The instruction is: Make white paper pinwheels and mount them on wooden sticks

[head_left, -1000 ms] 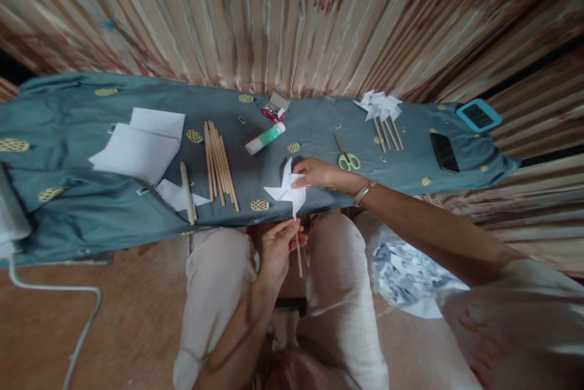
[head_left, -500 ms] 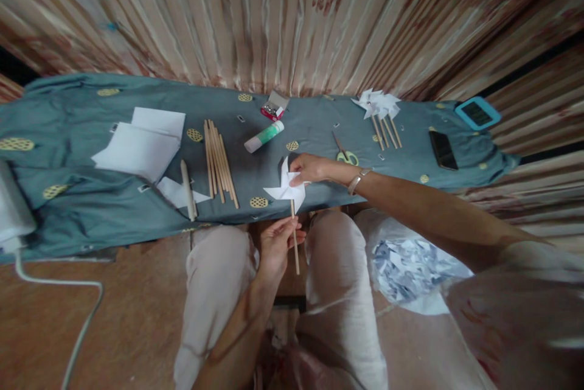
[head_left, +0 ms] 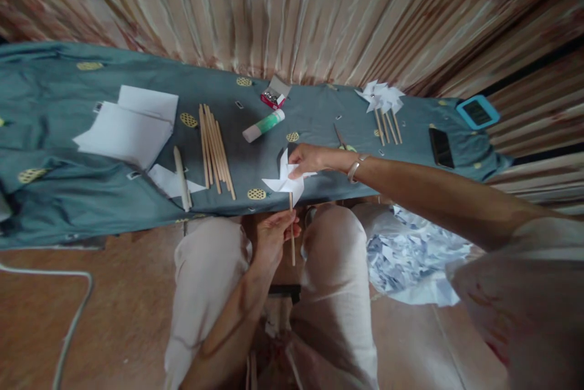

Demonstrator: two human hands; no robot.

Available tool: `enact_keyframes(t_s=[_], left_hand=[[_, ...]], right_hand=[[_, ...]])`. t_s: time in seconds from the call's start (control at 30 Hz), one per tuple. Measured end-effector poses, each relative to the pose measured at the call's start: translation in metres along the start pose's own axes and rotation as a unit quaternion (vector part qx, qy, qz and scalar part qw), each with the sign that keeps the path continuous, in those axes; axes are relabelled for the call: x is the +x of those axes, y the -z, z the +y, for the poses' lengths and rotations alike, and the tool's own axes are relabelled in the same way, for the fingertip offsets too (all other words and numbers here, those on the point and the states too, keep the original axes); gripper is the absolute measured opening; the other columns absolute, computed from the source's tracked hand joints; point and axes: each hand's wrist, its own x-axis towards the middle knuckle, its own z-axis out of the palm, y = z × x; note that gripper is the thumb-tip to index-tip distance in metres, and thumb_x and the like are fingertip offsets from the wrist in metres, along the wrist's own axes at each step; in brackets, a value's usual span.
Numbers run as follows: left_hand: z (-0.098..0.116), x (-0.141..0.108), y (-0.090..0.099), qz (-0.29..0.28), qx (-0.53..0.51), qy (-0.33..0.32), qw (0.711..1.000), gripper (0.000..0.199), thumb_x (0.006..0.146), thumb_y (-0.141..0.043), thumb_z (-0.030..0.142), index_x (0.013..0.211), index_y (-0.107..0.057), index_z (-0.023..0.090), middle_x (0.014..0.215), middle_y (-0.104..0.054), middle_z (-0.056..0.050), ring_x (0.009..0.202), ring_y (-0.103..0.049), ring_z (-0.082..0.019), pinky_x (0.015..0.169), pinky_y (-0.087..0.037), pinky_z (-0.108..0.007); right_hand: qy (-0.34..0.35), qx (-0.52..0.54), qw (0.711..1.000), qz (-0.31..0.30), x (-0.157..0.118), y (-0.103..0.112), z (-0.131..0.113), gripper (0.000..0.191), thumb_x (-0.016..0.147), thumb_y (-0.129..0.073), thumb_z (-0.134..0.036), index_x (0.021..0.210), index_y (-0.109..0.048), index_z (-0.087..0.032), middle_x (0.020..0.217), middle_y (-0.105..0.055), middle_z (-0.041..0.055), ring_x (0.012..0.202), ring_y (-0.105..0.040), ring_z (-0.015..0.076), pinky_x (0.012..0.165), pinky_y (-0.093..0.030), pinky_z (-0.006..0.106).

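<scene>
A white paper pinwheel (head_left: 288, 182) on a thin wooden stick (head_left: 292, 247) is held upright at the table's near edge, its blades just over the cloth. My left hand (head_left: 274, 233) pinches the stick below the blades, over the gap between my knees. At the centre of the blades my right hand (head_left: 306, 160) presses with thumb and fingers closed on the paper; the fingertips partly hide the hub. Behind my right wrist lie scissors (head_left: 340, 137) with a light green handle, mostly covered.
Wooden sticks (head_left: 214, 149), a glue stick (head_left: 263, 126), a red box of pins (head_left: 274, 97) and white paper sheets (head_left: 125, 134) lie on the green cloth. Several pinwheels (head_left: 383, 98), a phone (head_left: 441, 148) and a blue-framed device (head_left: 477, 112) are rightward. Paper scraps (head_left: 406, 256) fill a bag below.
The camera view has shifted slightly. Both hands keep their hold on the pinwheel, and its blades have turned or tilted a little.
</scene>
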Motion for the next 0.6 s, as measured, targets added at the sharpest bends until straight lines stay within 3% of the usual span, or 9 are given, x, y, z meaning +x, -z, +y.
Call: enact_keyframes(t_s=[0.37, 0.6], left_hand=[[0.001, -0.0007, -0.0021, 0.005, -0.006, 0.008, 1.0, 0.044, 0.039, -0.094, 0.039, 0.066, -0.074, 0.012, 0.061, -0.068, -0.003, 0.045, -0.057, -0.01, 0.048, -0.046, -0.024], [-0.0008, 0.0001, -0.0005, -0.006, -0.009, 0.004, 1.0, 0.041, 0.045, -0.093, 0.036, 0.07, -0.075, 0.011, 0.063, -0.068, -0.003, 0.046, -0.057, -0.01, 0.048, -0.045, -0.024]], right_hand=[[-0.024, -0.021, 0.999, -0.028, -0.0005, 0.0016, -0.0049, 0.017, 0.06, -0.082, -0.02, 0.055, -0.066, -0.016, 0.052, -0.055, -0.0034, 0.052, -0.044, 0.0092, 0.055, -0.03, 0.025], [-0.02, -0.009, 1.0, -0.011, -0.0019, 0.0015, -0.0068, 0.021, 0.061, -0.08, -0.017, 0.05, -0.061, -0.016, 0.048, -0.048, -0.0059, 0.049, -0.038, 0.0069, 0.052, -0.025, 0.024]])
